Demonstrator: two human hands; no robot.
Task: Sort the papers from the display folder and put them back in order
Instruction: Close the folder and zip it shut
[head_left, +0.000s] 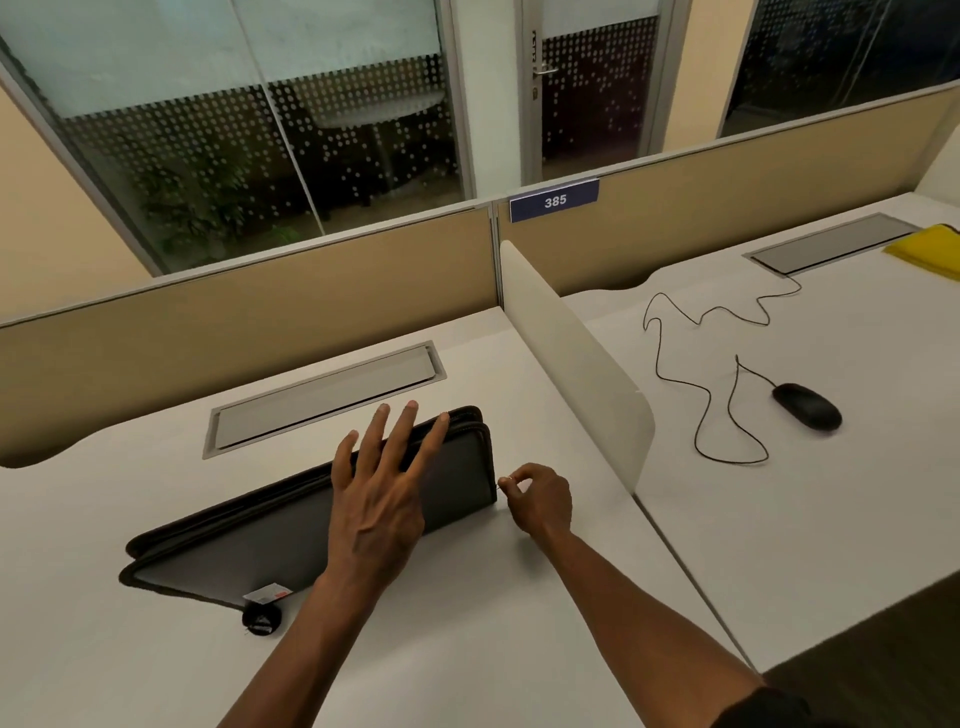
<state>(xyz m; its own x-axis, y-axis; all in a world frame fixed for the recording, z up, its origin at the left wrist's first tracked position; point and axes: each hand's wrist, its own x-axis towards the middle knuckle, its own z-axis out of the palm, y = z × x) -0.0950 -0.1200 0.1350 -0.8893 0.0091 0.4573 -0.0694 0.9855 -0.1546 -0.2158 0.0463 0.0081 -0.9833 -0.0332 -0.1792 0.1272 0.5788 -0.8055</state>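
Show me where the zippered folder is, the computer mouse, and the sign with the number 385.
Zippered folder (291, 530), head view, on its flat dark cover left of the left hand.
Computer mouse (807, 406), head view, on the middle of its black shell.
Number sign (554, 200), head view, on the printed digits 385.

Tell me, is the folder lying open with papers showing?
No, the folder lies closed flat on the desk, the left hand spread on its cover and no papers in sight.
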